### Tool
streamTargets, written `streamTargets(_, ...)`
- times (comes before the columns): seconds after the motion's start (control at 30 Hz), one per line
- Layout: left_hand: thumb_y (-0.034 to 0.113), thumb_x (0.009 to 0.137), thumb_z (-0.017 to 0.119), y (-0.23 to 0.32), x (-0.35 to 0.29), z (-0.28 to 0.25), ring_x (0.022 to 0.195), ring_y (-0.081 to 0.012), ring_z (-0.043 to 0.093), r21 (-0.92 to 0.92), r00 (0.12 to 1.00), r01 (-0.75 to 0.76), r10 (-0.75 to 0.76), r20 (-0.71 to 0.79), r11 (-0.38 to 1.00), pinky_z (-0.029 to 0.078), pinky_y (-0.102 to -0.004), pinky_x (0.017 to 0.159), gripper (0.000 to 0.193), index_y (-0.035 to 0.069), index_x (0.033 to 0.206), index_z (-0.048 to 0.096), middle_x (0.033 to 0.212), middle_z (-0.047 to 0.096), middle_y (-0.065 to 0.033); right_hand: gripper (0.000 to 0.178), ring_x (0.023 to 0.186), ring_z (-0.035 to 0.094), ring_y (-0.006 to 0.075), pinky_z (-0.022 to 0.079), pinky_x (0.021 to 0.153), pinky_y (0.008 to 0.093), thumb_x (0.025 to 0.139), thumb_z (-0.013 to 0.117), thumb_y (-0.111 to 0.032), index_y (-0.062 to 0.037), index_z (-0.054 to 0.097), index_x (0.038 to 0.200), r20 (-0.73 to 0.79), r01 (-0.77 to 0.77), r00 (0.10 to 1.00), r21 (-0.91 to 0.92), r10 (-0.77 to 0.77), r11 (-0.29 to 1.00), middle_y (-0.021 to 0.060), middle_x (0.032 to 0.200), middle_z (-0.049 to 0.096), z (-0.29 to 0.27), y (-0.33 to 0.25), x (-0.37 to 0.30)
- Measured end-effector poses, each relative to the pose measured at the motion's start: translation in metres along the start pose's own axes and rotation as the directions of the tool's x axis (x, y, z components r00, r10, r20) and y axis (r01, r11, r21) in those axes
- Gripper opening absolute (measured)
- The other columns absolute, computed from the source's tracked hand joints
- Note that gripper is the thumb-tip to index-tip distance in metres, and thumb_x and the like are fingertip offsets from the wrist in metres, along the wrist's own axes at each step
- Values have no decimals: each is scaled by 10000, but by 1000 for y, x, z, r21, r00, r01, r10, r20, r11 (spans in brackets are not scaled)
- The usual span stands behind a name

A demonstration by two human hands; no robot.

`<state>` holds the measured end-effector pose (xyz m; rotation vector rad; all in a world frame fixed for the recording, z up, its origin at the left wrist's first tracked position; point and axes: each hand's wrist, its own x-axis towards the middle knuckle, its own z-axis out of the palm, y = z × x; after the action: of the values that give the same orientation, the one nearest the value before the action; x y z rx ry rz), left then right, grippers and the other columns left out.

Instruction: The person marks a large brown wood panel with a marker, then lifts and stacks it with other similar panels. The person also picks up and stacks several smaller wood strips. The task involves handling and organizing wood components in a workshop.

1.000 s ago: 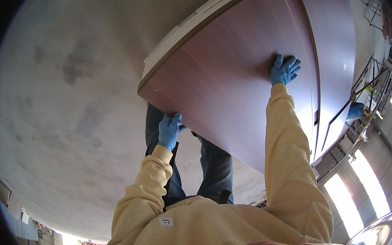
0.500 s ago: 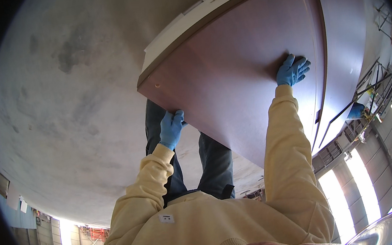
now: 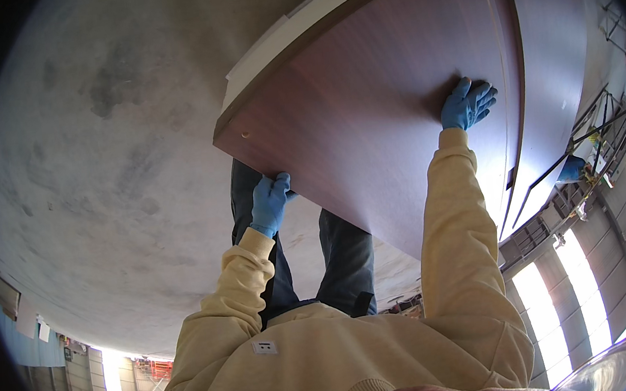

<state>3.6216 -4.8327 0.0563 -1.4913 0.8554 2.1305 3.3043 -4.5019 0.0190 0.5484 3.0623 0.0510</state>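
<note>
A large brown wood-look panel (image 3: 365, 107) stretches in front of me from the middle to the upper right. My left hand (image 3: 271, 203), in a blue glove, grips its near-left edge; the thumb lies at the edge and the other fingers are partly hidden. Against the panel's broad face rests my right hand (image 3: 468, 104), also gloved in blue, with its fingers stretched out. A small round hole or fitting shows near the panel's left corner. A dark gap (image 3: 517, 63) runs along its right side, beyond which a second brown panel (image 3: 552, 52) continues.
Pale boards (image 3: 311, 15) lie along the panel's far edge. Stained grey concrete floor (image 3: 114, 162) spreads to the left. My legs (image 3: 346, 260) stand close below the panel. Dark metal frames (image 3: 601, 130) and a blue object (image 3: 571, 169) are at the right, near bright windows.
The panel's left corner has shifted slightly left and upward in view. Both hands keep their places on it, the right one appearing slightly higher.
</note>
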Motion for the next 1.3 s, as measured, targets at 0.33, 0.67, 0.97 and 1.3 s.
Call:
streamTargets(0.33, 139, 1016, 588, 2, 1, 3, 857, -120, 610, 193, 993, -68, 84, -78, 979, 593, -346, 808, 213, 12, 1186, 608, 1045, 629, -41, 793, 1560, 137, 409, 116, 1266, 503, 1047, 345, -586, -45, 218, 1612, -23, 7, 1000, 6, -7, 1000, 214, 1686, 169, -1, -2, 3)
streamTargets(0.67, 216, 1043, 570, 36, 11, -2, 1123, -234, 614, -40, 962, -113, 99, -256, 993, 564, -435, 941, 489, 50, 1487, 449, 1319, 583, -89, 795, 1559, 145, 405, 121, 1259, 517, 1022, 431, -564, -28, 278, 1589, -48, 29, 998, -21, -30, 999, 207, 1685, 185, 3, -5, 0)
streamTargets(0.97, 209, 1039, 567, 57, 6, 2, 1216, -281, 588, -13, 974, 7, -10, -225, 1000, 568, -487, 981, 536, 32, 1518, 404, 1377, 553, -142, 801, 1567, 110, 395, 85, 1264, 506, 1009, 460, -547, -30, 266, 1590, -29, 1, 1000, -26, -2, 1000, 205, 1691, 158, -4, -7, -1)
streamTargets(1.3, 258, 992, 649, 178, 39, 118, 1362, -472, 456, 732, 193, -667, 918, 347, -137, 385, -532, 1109, 559, -67, 1417, 489, 1452, 504, -286, 820, 1562, 121, 403, 89, 1258, 527, 992, 504, -536, -17, 273, 1583, -38, -23, 999, 17, 24, 1000, 212, 1682, 182, -12, -10, -7)
